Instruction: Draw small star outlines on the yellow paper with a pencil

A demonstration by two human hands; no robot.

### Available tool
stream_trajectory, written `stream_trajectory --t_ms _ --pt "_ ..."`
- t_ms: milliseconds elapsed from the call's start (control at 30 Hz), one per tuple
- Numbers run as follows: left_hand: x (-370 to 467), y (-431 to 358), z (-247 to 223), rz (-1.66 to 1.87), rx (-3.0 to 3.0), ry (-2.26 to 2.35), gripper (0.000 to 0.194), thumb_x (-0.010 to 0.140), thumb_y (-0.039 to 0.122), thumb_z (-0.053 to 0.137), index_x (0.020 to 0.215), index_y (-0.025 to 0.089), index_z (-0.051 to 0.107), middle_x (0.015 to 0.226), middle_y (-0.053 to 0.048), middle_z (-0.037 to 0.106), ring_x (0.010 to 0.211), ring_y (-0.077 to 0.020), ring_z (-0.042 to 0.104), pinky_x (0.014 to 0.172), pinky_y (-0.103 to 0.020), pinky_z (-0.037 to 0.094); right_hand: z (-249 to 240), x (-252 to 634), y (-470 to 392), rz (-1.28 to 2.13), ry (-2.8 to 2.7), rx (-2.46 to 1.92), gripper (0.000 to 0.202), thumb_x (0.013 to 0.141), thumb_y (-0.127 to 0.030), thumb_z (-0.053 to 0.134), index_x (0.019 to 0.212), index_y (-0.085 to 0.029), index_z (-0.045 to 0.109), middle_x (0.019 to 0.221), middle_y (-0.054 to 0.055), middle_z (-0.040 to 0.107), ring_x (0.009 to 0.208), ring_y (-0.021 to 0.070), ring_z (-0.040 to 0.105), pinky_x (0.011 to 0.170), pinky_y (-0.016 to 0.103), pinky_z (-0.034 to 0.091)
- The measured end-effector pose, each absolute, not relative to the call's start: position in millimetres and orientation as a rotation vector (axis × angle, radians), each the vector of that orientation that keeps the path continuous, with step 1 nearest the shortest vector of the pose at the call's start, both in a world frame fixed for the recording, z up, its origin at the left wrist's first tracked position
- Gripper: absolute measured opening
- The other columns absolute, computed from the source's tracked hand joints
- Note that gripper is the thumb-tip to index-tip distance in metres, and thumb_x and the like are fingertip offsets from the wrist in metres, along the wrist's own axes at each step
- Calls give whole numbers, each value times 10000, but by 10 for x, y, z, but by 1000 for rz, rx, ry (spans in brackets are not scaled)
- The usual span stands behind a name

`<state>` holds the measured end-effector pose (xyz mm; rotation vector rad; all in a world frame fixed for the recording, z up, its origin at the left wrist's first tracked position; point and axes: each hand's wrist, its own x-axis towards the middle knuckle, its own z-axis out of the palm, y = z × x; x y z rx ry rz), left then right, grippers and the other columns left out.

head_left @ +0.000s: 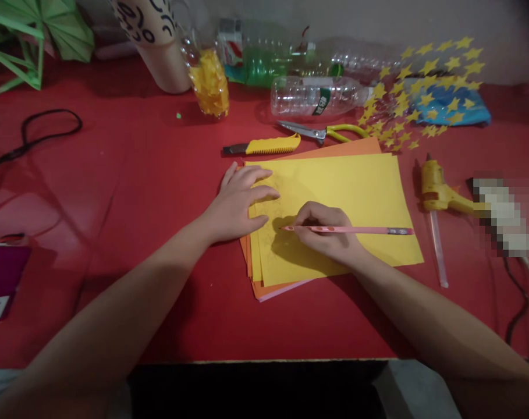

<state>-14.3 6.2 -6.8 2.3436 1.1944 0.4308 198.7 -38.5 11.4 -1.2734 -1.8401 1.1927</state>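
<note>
My right hand (327, 233) is closed around a pink pencil (360, 230), whose eraser end points right. The pencil's tip is at the left part of a yellow paper sheet (355, 186), near faint pencil marks. My left hand (242, 203) lies with fingers spread over the sheet's left edge. Beneath the yellow sheet, orange paper (360, 146) and a strip of pink paper stick out of the stack. A yellow utility knife (268, 145) and yellow-handled scissors (320, 132) lie just beyond the stack.
Right of the paper lies a yellow glue gun (436, 189) with a clear glue stick. Plastic bottles (312, 96) and yellow paper stars (428, 67) line the back. A patterned tumbler (159, 46) stands at back left. A purple packet (4, 279) rests on the red table (159, 326).
</note>
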Motion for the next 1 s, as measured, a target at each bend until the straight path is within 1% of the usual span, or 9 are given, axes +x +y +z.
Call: stream_trajectory --t_ms 200,367,600,733,1000 --pt "-139 56 -73 450 2345 1216 340 768 305 618 1102 286 679 1430 -36 503 1385 -310 374 1210 -586 99 83 1979 -385 1173 -1889 -1272 84 722 -191 539 645 -211 512 545 -63 500 473 65 383 464 226 302" --pt "-137 58 -73 441 2337 1219 338 767 302 618 1099 286 682 1429 -36 502 1381 -309 378 1208 -587 106 81 1981 -382 1195 -1894 -1294 77 715 -204 537 645 -214 508 561 -58 512 478 66 385 465 230 302" --pt "-137 63 -69 435 2334 1208 348 769 305 618 1109 273 681 1432 -55 498 1388 -312 369 1212 -584 95 76 1985 -391 1202 -1909 -1262 78 723 -190 528 650 -211 508 567 -57 514 485 64 389 470 232 298" --pt "-137 61 -69 444 2327 1208 337 770 306 618 1100 277 681 1432 -45 497 1383 -313 372 1213 -586 91 69 1975 -397 1174 -1905 -1283 93 728 -170 534 649 -210 504 560 -62 503 486 65 389 471 234 300" --pt "-142 63 -52 429 2337 1203 336 778 302 620 1108 275 677 1428 -48 501 1385 -310 375 1212 -586 95 72 1940 -395 1144 -1840 -1334 114 740 -188 548 651 -215 481 554 -57 504 497 78 400 485 247 308"
